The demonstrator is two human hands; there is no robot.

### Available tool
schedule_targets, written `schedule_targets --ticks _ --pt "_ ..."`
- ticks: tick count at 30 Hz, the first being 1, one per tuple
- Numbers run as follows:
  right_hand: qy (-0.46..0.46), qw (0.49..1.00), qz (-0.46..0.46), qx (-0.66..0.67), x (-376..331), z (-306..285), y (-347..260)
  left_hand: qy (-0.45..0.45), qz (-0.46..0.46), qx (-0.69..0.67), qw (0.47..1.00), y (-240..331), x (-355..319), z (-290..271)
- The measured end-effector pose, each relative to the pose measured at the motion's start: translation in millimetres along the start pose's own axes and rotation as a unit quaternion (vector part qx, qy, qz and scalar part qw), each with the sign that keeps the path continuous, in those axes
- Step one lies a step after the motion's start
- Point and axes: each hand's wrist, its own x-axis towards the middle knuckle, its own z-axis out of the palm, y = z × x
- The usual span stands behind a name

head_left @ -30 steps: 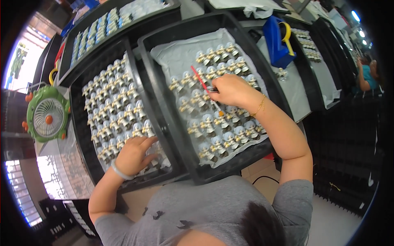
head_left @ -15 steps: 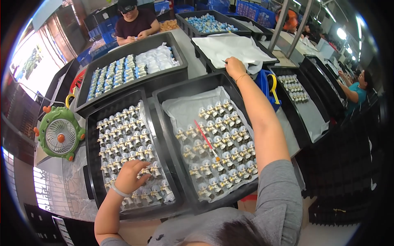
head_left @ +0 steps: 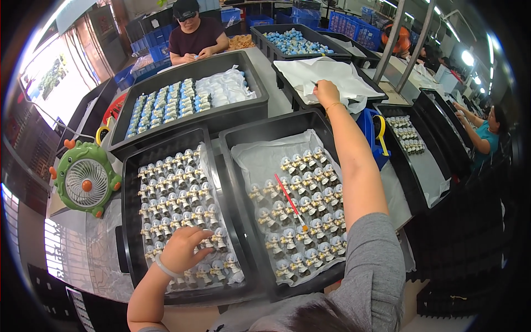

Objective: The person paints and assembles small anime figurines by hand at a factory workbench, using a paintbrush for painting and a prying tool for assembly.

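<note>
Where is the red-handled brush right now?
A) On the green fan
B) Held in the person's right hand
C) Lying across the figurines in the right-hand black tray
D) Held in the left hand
C: the brush lies loose on the figurines in the right tray, while the right hand reaches to white sheets beyond.

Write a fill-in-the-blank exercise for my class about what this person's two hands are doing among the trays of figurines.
1. The left hand rests on small figurines in the ____ of the two near black trays.
2. The right hand reaches to a far tray lined with ____ paper.
3. A thin stick with a ____ handle lies across the figurines in the right near tray.
4. Left of the trays stands a small ____ fan.

Missing words: left; white; red; green
</note>
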Motion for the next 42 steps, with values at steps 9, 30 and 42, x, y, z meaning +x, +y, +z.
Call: schedule_targets --ticks 9,30,42 --pt "-0.021 0.992 0.041 0.114 15.3 -5.3 38.1 -0.012 0.002 -0.005 1.0 0.5 2.1 2.6" --pt "0.193 0.957 0.056 0.208 6.0 -39.6 -21.4 0.012 -0.001 0.007 1.0 0.0 2.3 -0.4" --pt "-0.302 0.772 -0.462 0.316 -231.3 -119.1 -193.1 0.131 0.048 0.129 0.982 3.0 87.0 -20.2"
